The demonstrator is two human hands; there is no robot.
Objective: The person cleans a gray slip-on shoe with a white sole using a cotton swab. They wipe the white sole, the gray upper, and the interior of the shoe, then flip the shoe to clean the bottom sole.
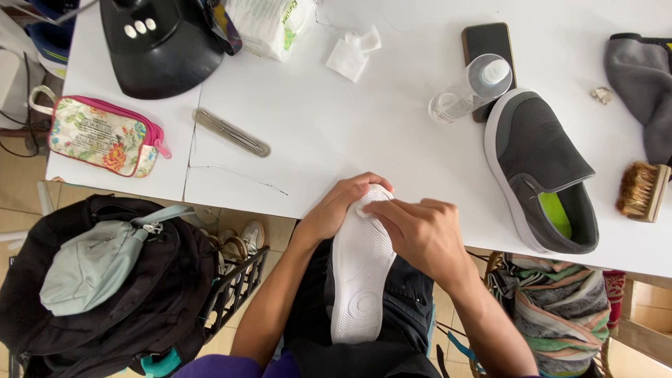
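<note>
- We have a white-soled shoe (362, 269) turned sole-up on our lap, just off the near edge of the desk (336, 126), its toe reaching up to that edge
- Its long axis runs straight away from us, heel near our body, toe towards the desk
- Our left hand (334, 208) wraps the toe from the left side, fingers curled round the tip and closed on it, steadying the shoe
- Our right hand (420, 234) comes across from the right, fingers pressed together, pinching a small white pad (365, 206) against the sole right at the toe
- So both hands meet at the far end of the shoe; the heel end lies bare and untouched towards us
- The right hand is the one lying over the sole, and the rest of the sole stretches back from its fingertips along that same long axis
- Up on the desk, near its right end, a grey slip-on shoe (542, 168) sits upright, well apart from our hands, with a clear spray bottle (469, 87) lying just beyond it over a dark phone (486, 42)
- A bristle brush (640, 190) rests at the right edge, and loose white pads (353, 50) lie near the far edge
</note>
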